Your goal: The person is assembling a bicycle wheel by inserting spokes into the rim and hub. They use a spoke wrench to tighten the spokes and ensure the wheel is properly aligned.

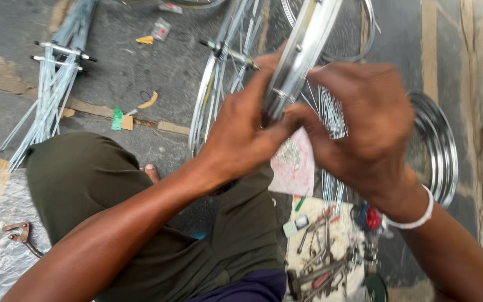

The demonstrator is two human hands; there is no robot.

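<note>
The shiny silver metal bicycle wheel rim [303, 50] stands tilted in front of the person, thin steel spokes [328, 114] hanging under it. The left hand [241, 134] grips the rim from the left; the right hand [364, 123] pinches it from the right, fingers closed.

Open-air bicycle repair spot, wheel rims [437, 145], spoke bundles [51, 95], scattered hand tools [322, 251] (on bare pavement)

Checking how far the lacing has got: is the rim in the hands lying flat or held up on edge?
On edge: the rim rises tilted from both hands, left hand and right hand, which pinch its lower part.
</note>
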